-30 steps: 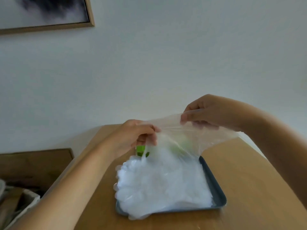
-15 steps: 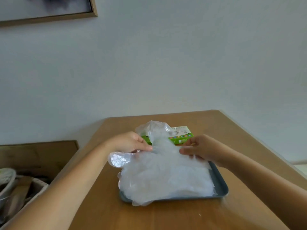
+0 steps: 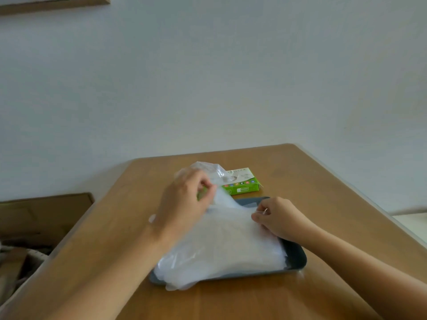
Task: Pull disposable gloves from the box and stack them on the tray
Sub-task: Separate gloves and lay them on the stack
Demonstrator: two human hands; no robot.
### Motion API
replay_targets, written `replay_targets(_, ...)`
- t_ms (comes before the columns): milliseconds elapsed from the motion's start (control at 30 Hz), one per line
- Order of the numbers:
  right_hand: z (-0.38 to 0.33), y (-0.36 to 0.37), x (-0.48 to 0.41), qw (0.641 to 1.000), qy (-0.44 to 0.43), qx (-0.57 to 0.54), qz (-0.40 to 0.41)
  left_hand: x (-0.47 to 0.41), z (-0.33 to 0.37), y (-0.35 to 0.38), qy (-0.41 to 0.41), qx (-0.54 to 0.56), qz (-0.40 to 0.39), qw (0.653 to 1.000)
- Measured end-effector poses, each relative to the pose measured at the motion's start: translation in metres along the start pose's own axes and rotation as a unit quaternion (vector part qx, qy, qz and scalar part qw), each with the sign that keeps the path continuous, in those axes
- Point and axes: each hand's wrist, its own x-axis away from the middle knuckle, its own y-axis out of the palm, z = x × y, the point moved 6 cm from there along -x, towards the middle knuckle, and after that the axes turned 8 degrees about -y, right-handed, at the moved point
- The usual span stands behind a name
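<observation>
Hands curl knuckles-up: left hand [image 3: 187,200] and right hand [image 3: 278,218] each pinch one thin, translucent plastic glove [image 3: 231,212], draped over the filmy glove stack [image 3: 219,255] on the dark, round-cornered tray [image 3: 298,258]; green cardboard box [image 3: 242,184] just behind, on the wooden table [image 3: 305,181].

The gloves [image 3: 226,245] are thin translucent plastic film, crinkled, with a faint sheen; the sheet at their 12 o'clock edge shows brighter glossy highlights. The tray [image 3: 297,257] is dark grey, smooth and matt; plastic or metal cannot be told. The box [image 3: 245,184] is printed green-and-white cardboard, lightly satin. The desk [image 3: 323,204] has a smooth wood-grain surface with low sheen. The wall [image 3: 231,77] is matt. The picture frame [image 3: 53,3], at 10 o'clock, is plain wood.
</observation>
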Motion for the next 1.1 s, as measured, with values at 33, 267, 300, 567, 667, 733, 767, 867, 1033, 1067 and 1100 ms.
replay_targets(33, 0.001, 0.001, 0.000, 1.000, 0.002, 0.005, -0.002, 0.009, 0.012, 0.011, 0.034, 0.022, -0.055, 0.998)
replay_targets(267, 0.003, 0.000, 0.001, 1.000, 0.003, -0.004, 0.023, 0.052, -0.003, 0.081, 0.034, -0.035, -0.353, 0.934)
replay_targets(300, 0.002, -0.005, 0.000, 0.999, 0.008, -0.019, 0.043, 0.051, -0.007, 0.083, 0.042, -0.061, -0.367, 0.927)
replay_targets(567, -0.046, 0.002, 0.036, 0.947, -0.264, 0.162, -0.085, 0.054, -0.020, 0.099, 0.048, -0.138, -0.465, 0.873)
replay_targets(667, -0.028, 0.017, 0.038, 0.932, -0.248, 0.203, -0.170, 0.056, -0.024, 0.100, 0.037, -0.149, -0.469, 0.870)
replay_targets(733, -0.015, 0.015, 0.036, 0.925, -0.232, 0.257, -0.158, 0.057, -0.029, 0.099, 0.018, -0.162, -0.477, 0.864)
replay_targets(767, -0.013, 0.011, 0.034, 0.924, -0.232, 0.278, -0.119, 0.057, -0.032, 0.100, 0.004, -0.160, -0.480, 0.863)
replay_targets(867, -0.032, -0.007, 0.042, 0.919, -0.273, 0.283, 0.005, 0.056, -0.034, 0.100, 0.003, -0.166, -0.479, 0.862)
replay_targets(1033, -0.083, 0.003, 0.069, 0.883, -0.451, 0.129, -0.007, 0.057, -0.029, 0.095, 0.035, -0.146, -0.494, 0.857)
replay_targets(1067, -0.087, 0.010, 0.068, 0.876, -0.458, 0.145, -0.034, 0.056, -0.029, 0.094, 0.041, -0.159, -0.496, 0.853)
replay_targets(1100, -0.087, 0.019, 0.065, 0.875, -0.447, 0.176, -0.060, 0.056, -0.030, 0.095, 0.044, -0.170, -0.495, 0.851)
